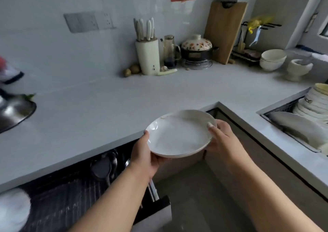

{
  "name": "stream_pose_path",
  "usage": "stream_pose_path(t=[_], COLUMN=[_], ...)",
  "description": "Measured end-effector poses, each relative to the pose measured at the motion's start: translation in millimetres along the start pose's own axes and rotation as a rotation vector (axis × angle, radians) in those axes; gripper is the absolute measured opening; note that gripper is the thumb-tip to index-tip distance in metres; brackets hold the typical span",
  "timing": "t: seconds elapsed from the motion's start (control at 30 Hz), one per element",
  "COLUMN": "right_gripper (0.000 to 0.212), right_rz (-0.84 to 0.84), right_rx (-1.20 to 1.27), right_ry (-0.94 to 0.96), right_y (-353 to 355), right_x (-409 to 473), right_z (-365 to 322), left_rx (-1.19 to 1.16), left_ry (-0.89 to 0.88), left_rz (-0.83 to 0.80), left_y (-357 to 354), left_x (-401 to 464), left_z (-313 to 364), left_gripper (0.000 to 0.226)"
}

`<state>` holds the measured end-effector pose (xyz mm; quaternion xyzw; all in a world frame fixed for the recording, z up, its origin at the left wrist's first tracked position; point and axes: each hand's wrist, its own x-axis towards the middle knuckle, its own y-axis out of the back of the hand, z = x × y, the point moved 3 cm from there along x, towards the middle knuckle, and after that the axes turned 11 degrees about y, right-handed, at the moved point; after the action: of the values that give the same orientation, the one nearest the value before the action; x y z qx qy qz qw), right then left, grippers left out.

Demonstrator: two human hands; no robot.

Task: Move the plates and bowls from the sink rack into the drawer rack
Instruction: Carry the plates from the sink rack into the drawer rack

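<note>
White plate point(179, 134) held level over the pale grey L-shaped counter point(92, 103) corner, left hand point(144, 153) gripping its 8 o'clock rim, right hand point(219, 135) pinching 3 o'clock, open drawer rack point(71, 194) at 7, sink rack point(301, 125) at 3, tiled wall point(53, 41) beyond

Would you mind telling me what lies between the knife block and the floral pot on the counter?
In the head view, a glass pitcher with dark liquid at its bottom stands between the knife block and the floral pot.

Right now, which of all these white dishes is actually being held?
The shallow white plate, gripped at its rim by the left hand and right hand; the others sit in the sink rack or on the counter.
</note>
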<state>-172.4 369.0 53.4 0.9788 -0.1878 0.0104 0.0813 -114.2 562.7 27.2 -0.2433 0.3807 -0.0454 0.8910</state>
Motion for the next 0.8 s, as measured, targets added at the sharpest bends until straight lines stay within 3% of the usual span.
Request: stream_pose_path(t=[0.07,0.13,0.3,0.6,0.7,0.8], right_gripper=[0.027,0.020,0.018,0.016,0.014,0.021], right_rz=[-0.075,-0.100,-0.192,-0.452,-0.507,-0.577], right_rx=[0.309,0.427,0.334,0.060,-0.020,-0.113], right_ry=[-0.163,-0.227,-0.262,-0.352,-0.386,-0.382], right_y=[-42.4,-79.1,-176.6,-382.6,-451.7,-514.7], right_x=[-5.2,-11.0,-27.1,-85.7,-100.4,-108.0], right_z=[-0.9,-3.9,-5.7,16.4,35.5,57.0], left_rx=[-0.030,-0.057,-0.016,0.720,0.903,1.105], left_ry=[-0.021,-0.022,-0.076,-0.201,-0.222,-0.224], left_rz=[0.042,0.073,0.223,0.873,0.892,0.883], left_y=[34.7,69.4,173.9,424.9,488.7,541.4], left_x=[-7.9,-15.9,-40.8,-92.3,-104.0,-106.7], left_z=[10.6,19.4,38.8,75.3,83.8,88.4], left_gripper=[0.036,0.038,0.038,0.032,0.026,0.046])
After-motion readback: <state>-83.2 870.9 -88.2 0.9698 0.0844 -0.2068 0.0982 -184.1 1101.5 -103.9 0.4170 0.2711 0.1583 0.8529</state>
